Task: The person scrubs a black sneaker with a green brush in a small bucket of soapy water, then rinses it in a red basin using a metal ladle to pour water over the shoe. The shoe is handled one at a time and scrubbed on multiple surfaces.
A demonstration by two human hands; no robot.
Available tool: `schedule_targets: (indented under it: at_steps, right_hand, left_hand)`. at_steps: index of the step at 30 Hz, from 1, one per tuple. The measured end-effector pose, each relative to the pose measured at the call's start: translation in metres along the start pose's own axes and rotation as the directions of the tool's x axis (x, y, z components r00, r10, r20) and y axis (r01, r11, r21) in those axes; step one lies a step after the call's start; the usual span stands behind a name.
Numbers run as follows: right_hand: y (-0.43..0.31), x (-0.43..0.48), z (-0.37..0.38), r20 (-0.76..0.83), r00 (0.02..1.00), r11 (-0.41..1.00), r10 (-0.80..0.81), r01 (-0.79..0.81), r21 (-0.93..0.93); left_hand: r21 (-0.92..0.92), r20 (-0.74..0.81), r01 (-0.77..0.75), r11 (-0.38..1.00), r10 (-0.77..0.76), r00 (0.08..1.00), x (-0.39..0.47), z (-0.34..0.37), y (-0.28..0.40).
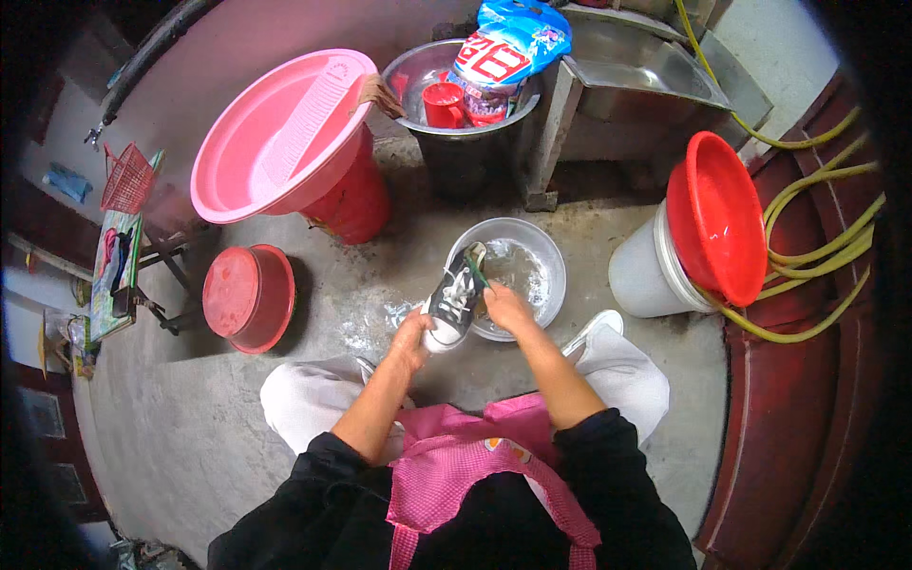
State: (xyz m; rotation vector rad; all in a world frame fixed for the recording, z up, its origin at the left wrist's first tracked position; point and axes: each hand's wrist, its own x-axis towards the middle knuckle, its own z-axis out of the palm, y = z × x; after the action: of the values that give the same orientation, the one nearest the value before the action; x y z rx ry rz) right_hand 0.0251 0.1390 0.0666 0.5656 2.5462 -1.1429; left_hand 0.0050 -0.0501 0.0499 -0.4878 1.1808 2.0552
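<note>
A black canvas sneaker (pixel 454 293) with white laces and a white toe cap is held over the left rim of a metal basin (pixel 559 281). My left hand (pixel 411 336) grips it at the toe end. In my right hand (pixel 507 308) is a thin green-handled tool (pixel 476 273), perhaps a brush, whose far end lies at the shoe's ankle opening; that end is hard to make out. Sudsy water (pixel 524 267) is in the basin, which stands on the concrete floor just beyond my hands.
An upturned red basin (pixel 231 292) lies left. Behind stand a pink basin (pixel 221 171) with a washboard (pixel 306 128) and a metal pot (pixel 420 60) holding a red mug (pixel 443 105). At right, a red basin (pixel 719 214) leans on a white bucket (pixel 634 267) beside a yellow hose (pixel 791 335).
</note>
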Motion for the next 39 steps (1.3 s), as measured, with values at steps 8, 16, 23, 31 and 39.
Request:
schedule_targets:
  at_steps: [8, 16, 23, 31, 39]
  right_hand:
    - [-0.021, -0.003, -0.005, 0.077, 0.997, 0.975, -0.028, 0.045, -0.219]
    - [-0.059, 0.005, -0.022, 0.129, 0.992, 0.647, 0.004, 0.096, -0.756]
    - [-0.056, 0.044, -0.039, 0.201, 0.972, 0.864, 0.123, -0.006, -0.503]
    - [-0.075, 0.015, -0.083, 0.339, 0.930, 0.623, 0.139, 0.184, -0.760]
    - [-0.048, 0.011, -0.046, 0.182, 0.982, 0.872, 0.049, 0.047, -0.486]
  left_hand:
    - [0.181, 0.064, 0.154, 0.971, -0.167, 0.984, 0.036, -0.013, 0.010]
    - [0.295, -0.101, -0.055, 0.954, 0.088, 0.991, 0.034, -0.007, -0.019]
    - [0.283, -0.071, -0.168, 0.944, 0.195, 0.978, 0.021, 0.003, -0.026]
    - [0.319, -0.027, -0.203, 0.926, 0.223, 0.975, 0.020, -0.006, -0.031]
    - [0.407, -0.066, -0.039, 0.912, 0.072, 0.995, 0.008, 0.004, -0.020]
